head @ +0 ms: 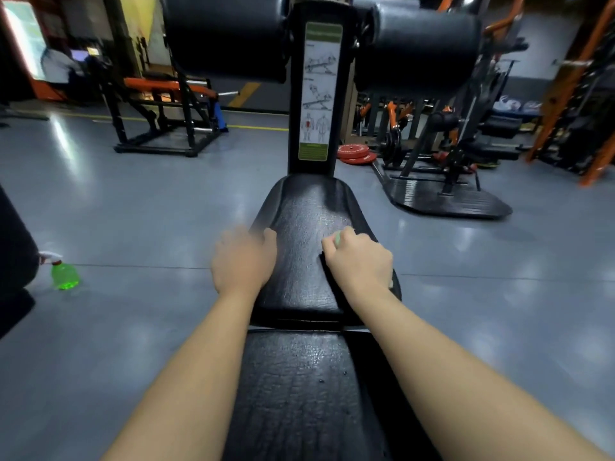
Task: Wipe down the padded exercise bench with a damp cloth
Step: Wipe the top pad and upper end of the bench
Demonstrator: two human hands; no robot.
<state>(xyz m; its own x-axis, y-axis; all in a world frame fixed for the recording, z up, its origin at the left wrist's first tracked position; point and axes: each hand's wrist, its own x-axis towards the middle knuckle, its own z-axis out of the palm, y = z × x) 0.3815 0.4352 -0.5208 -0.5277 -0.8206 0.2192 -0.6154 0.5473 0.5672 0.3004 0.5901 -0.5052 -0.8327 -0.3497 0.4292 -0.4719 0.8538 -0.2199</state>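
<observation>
Head view looks down along a black padded bench, its cracked cover shining in patches. Both bare forearms reach forward over it to the far seat pad. The right hand sits knuckles-up on the right side of that pad, fingers curled tight round a pale green cloth. Only a sliver of the cloth shows beside the thumb, down against the pad. The left hand is at the pad's left edge with the thumb on top, but it is blurred and the fingers drop out of sight past the edge, so I cannot tell whether they grip or lie loose. Beyond the seat pad stands a black post bearing an instruction label, with thick roller pads on either side. A green spray bottle stands on the grey floor well left of the bench. Red weight plates lie on the floor right of the post
</observation>
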